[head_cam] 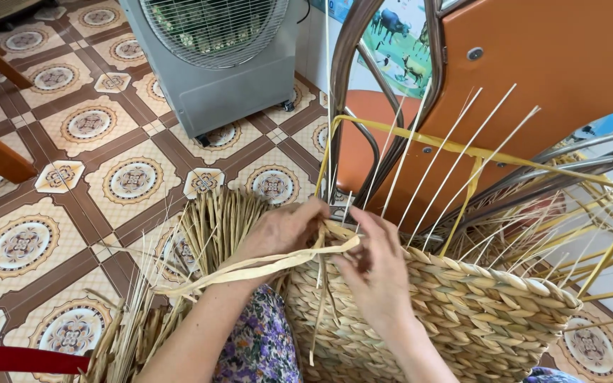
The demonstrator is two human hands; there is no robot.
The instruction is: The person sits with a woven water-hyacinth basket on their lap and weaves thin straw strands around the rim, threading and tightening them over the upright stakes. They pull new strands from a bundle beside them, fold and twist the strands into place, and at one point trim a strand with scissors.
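Woven basket, straw bundle, fan

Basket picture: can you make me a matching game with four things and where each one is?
Things:
1. fan
2. basket
3. straw bundle
4. orange panel

Places:
A. lying on the tiled floor, left of the hands
B. top right, behind the thin upright sticks
C. under both hands, half woven
D. standing on the floor at the top

Pairs: 1-D, 2-C, 3-A, 4-B
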